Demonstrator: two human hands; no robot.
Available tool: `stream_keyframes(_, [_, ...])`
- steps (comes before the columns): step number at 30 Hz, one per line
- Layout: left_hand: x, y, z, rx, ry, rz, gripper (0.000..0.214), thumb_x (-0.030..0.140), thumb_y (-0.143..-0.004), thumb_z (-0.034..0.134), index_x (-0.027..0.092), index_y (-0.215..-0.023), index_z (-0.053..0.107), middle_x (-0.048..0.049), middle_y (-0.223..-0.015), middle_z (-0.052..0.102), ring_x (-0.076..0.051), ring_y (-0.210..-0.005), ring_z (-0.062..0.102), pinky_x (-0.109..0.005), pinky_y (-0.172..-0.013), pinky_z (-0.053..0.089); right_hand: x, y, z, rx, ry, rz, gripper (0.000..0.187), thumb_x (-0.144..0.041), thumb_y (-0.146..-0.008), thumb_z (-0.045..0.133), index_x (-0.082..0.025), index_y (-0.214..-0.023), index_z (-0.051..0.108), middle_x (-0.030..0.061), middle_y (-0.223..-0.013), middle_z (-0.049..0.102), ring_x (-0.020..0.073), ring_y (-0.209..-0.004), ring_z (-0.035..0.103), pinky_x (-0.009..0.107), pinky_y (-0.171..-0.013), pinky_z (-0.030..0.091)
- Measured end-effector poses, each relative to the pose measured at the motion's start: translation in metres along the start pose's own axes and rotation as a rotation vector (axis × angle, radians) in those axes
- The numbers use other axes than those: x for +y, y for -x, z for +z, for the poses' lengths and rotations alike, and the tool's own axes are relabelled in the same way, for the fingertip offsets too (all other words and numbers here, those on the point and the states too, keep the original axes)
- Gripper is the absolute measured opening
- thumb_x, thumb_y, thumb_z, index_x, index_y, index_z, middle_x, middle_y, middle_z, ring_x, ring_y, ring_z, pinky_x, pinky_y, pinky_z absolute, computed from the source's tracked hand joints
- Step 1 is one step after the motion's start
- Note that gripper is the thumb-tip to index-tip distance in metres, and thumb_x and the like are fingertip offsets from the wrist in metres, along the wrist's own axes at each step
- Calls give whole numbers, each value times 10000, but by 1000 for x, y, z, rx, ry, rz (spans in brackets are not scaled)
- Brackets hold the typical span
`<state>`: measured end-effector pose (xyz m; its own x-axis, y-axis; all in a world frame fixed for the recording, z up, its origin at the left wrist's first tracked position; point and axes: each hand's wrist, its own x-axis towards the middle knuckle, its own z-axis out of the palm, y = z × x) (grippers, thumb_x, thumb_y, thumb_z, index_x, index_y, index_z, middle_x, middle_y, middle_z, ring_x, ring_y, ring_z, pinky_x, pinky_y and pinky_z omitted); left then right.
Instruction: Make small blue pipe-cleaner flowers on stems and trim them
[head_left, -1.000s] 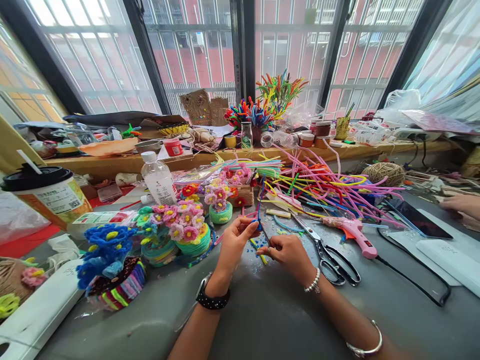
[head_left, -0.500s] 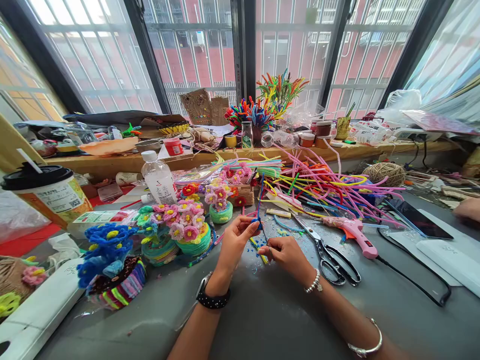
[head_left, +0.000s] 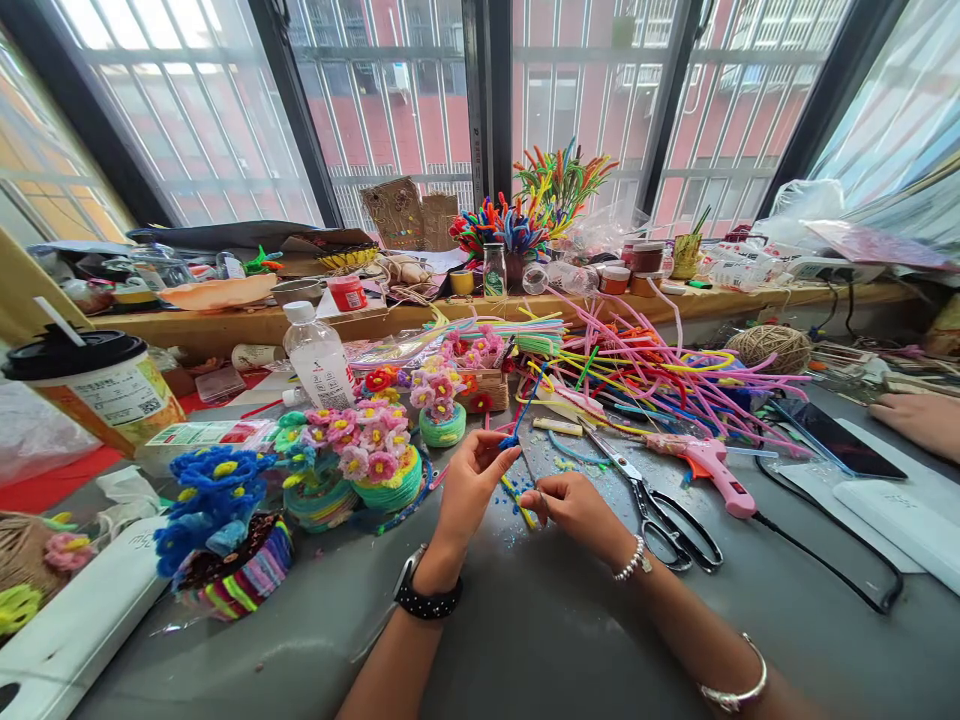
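My left hand [head_left: 469, 488] pinches the coiled end of a blue pipe cleaner [head_left: 520, 418], whose free length rises up and to the right. My right hand [head_left: 571, 507] is closed just to the right of it, gripping a thin dark stick that runs up to the blue coil. Both hands hover over the grey table [head_left: 525, 620] among small cut bits of pipe cleaner. Black-handled scissors [head_left: 658, 510] lie close to my right hand. Finished pipe-cleaner flower pots, pink [head_left: 375, 455] and blue [head_left: 217, 525], stand to the left.
A pile of coloured pipe cleaners [head_left: 645, 375] lies behind, with a pink glue gun [head_left: 705, 462] and its black cord. A water bottle [head_left: 319, 355], a lidded cup [head_left: 97, 385], a twine ball [head_left: 766, 346] and a phone [head_left: 836, 438] are around. Another person's hand [head_left: 915, 420] rests at far right.
The blue pipe cleaner's free end has tilted from nearly upright over to the right. My hands have shifted slightly. The other person's hand at far right has pulled back, then returned.
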<state>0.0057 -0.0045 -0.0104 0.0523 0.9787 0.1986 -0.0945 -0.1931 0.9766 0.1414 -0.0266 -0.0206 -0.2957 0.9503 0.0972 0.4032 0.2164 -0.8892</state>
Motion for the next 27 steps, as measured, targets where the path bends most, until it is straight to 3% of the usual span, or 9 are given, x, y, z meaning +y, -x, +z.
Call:
stream_keyframes(5, [1, 0, 1, 5, -3, -1, 229, 271, -620, 628, 156, -783, 517, -3, -763, 577, -125, -760, 550, -234, -713, 429, 1, 0, 1, 21, -7, 4, 560, -643, -651, 422, -148, -389, 430, -36, -386, 384, 70, -416, 350, 193, -443, 280])
stream_keyframes(11, [2, 1, 1, -32, -1, -26, 217, 288, -613, 630, 157, -762, 541, -2, -728, 586, -130, -727, 555, -237, -686, 434, 2, 1, 1, -67, -50, -40, 630, -708, -649, 312, -140, -431, 475, -28, -418, 399, 72, -421, 348, 201, -447, 269])
stream_keyframes(17, [1, 1, 0, -17, -2, -15, 218, 304, -613, 625, 160, -758, 550, -4, -728, 598, -137, -722, 560, -246, -675, 438, 2, 0, 1, -2, -33, -17, 601, -690, -640, 371, -145, -400, 454, -41, -385, 358, 67, -399, 322, 203, -444, 264])
stream_keyframes(22, [1, 1, 0, -40, -3, -16, 214, 298, -620, 620, 159, -768, 553, -6, -736, 596, -135, -729, 561, -241, -679, 440, 6, 0, 3, -79, -37, -61, 639, -702, -667, 291, -137, -462, 507, -28, -427, 387, 74, -424, 328, 202, -437, 248])
stream_keyframes(27, [1, 1, 0, -46, 2, -33, 231, 298, -618, 622, 155, -790, 562, -22, -775, 606, -150, -767, 570, -251, -705, 445, 4, 1, 1, -98, -75, -59, 632, -695, -677, 287, -141, -456, 496, -47, -406, 311, 65, -398, 273, 204, -416, 221])
